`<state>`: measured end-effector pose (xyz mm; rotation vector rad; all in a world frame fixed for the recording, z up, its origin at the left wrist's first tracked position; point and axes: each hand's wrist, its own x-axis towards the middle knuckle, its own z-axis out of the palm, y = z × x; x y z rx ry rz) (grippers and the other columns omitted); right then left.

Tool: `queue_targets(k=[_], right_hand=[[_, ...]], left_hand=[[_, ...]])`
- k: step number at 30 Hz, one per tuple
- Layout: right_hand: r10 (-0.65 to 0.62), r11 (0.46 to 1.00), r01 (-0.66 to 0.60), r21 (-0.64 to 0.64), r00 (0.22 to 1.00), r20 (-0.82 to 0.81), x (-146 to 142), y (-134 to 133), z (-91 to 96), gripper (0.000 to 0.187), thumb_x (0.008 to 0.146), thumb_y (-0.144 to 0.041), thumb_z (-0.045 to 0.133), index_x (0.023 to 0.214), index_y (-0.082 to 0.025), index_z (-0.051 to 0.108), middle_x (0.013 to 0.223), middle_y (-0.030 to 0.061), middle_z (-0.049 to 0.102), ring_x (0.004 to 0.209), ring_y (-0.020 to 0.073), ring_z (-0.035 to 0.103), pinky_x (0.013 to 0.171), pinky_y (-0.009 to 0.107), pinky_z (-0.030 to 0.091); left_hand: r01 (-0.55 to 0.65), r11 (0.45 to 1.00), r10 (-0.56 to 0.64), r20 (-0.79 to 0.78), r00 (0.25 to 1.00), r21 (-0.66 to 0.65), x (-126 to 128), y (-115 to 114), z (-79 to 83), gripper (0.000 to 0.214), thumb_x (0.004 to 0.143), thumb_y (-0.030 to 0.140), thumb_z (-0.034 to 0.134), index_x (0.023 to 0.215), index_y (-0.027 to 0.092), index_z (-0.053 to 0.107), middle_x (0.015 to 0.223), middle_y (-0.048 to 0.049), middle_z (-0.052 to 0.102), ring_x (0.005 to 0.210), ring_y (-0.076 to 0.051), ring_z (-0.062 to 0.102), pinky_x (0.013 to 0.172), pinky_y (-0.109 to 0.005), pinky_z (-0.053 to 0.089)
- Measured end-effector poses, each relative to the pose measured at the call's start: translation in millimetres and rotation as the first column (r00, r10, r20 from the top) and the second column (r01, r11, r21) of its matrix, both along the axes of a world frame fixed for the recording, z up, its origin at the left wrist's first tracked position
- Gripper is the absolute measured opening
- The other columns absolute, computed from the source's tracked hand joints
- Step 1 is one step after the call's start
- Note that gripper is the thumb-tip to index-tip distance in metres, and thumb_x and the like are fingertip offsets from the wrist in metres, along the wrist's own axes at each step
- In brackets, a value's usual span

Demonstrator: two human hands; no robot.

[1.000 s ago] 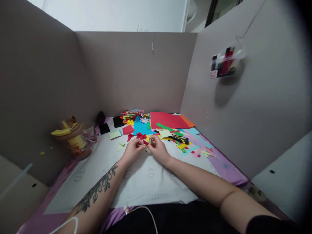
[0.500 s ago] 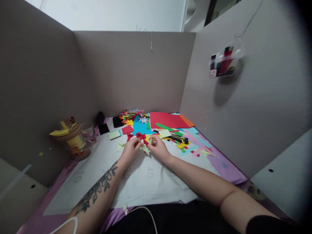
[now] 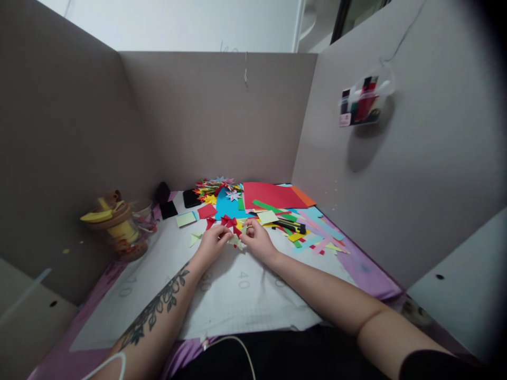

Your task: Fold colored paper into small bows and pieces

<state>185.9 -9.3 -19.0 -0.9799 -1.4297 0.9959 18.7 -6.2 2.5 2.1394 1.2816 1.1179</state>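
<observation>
Between my two hands is a small pale green folded paper piece (image 3: 236, 242). My left hand (image 3: 215, 243) pinches it from the left with thumb and fingertips. On its right side my right hand (image 3: 255, 238) is closed with the fingertips at the paper. Red folded paper pieces (image 3: 227, 221) lie just beyond my fingers. Another pale green folded piece (image 3: 195, 239) rests to the left of my left hand. The exact folds under my fingertips are hidden.
A pile of folded paper stars (image 3: 216, 187) lies at the back, beside a red sheet (image 3: 273, 195). Coloured strips (image 3: 320, 227) and a utility knife (image 3: 291, 226) are on the right. A decorated pot (image 3: 122, 232) stands at left; grey panels (image 3: 217, 116) surround the table.
Both hands stay almost in place around the pale green paper. Slightly less of the paper shows between the fingers now.
</observation>
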Motion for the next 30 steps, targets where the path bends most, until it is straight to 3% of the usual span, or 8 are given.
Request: queue_targets(k=[5,16,24,30], right_hand=[[-0.031,0.998,0.026,0.064,0.996,0.084,1.3,-3.8,5.1,0.02,0.07,-0.023,0.055,0.088,-0.02,0.047,0.051,-0.0096,0.042,0.046,0.009,0.04,0.047,0.02,0.03],[0.026,0.999,-0.026,-0.042,1.0,0.007,-2.1,-1.9,-2.1,0.027,0.066,-0.023,0.058,0.09,-0.021,0.045,0.049,-0.0101,0.047,0.046,0.0102,0.049,0.049,0.02,0.036],[0.004,0.998,-0.008,-0.067,0.998,-0.065,-5.4,0.2,-2.3,0.028,0.064,-0.023,0.059,0.088,-0.021,0.044,0.046,-0.012,0.044,0.041,0.0082,0.043,0.045,0.018,0.032],[-0.002,0.997,-0.004,-0.08,0.998,-0.065,-4.2,-2.3,3.2,0.027,0.063,-0.02,0.06,0.085,-0.02,0.044,0.047,-0.0119,0.044,0.043,0.0083,0.044,0.046,0.019,0.033]], left_hand=[[0.0,0.975,0.026,0.114,0.993,-0.222,2.4,-2.8,4.4,0.027,0.077,0.039,0.052,0.067,0.015,0.057,0.054,0.0024,0.051,0.049,-0.011,0.044,0.049,-0.022,0.034],[-0.087,0.996,0.086,-0.067,0.994,-0.011,12.5,1.4,-9.9,0.025,0.081,0.032,0.044,0.061,0.017,0.047,0.06,0.0017,0.049,0.059,-0.012,0.045,0.055,-0.023,0.03],[-0.144,0.976,0.156,0.064,0.986,-0.166,11.0,2.5,-8.2,0.026,0.074,0.037,0.054,0.059,0.017,0.048,0.056,0.0034,0.05,0.055,-0.011,0.044,0.053,-0.022,0.031],[-0.128,0.972,0.148,0.088,0.985,-0.198,4.1,4.3,-5.2,0.031,0.073,0.04,0.054,0.054,0.017,0.047,0.053,0.0034,0.045,0.053,-0.011,0.041,0.051,-0.023,0.029]])
